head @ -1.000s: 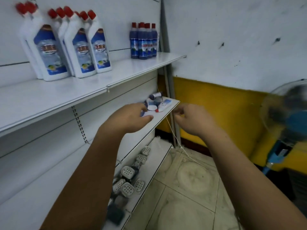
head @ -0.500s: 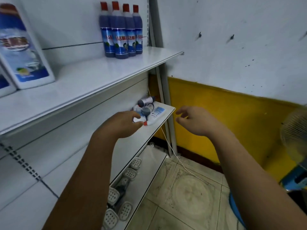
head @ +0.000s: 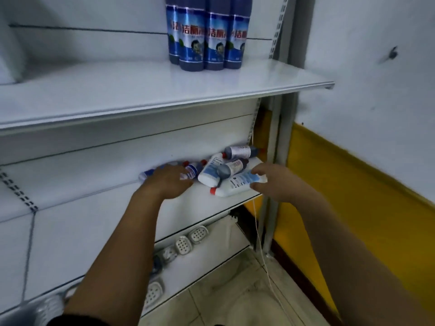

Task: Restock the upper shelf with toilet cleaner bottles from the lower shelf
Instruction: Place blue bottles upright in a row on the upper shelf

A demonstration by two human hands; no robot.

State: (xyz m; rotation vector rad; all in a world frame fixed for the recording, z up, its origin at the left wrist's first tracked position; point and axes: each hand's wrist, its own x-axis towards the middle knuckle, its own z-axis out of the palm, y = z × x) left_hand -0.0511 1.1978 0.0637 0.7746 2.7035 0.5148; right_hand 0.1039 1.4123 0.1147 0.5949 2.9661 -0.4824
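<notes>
Down on the lower shelf (head: 200, 196), the right hand (head: 270, 182) pinches a white bottle (head: 235, 184) at 3 o'clock; the left hand (head: 164, 182) covers a second bottle (head: 146, 175) at 9 o'clock, grip unclear.

Left hand (head: 168, 182) and right hand (head: 275, 182) outstretched (fingers curled).

Small shop aisle — white metal shelving (head: 82, 231) with a slotted upright (head: 279, 27), identical blue bottles (head: 204, 38) standing in a row on the upper shelf (head: 164, 95), cleaner bottles (head: 210, 171) heaped on the lower shelf (head: 202, 196), soap dishes (head: 182, 245) below, tiled floor (head: 235, 292).
</notes>
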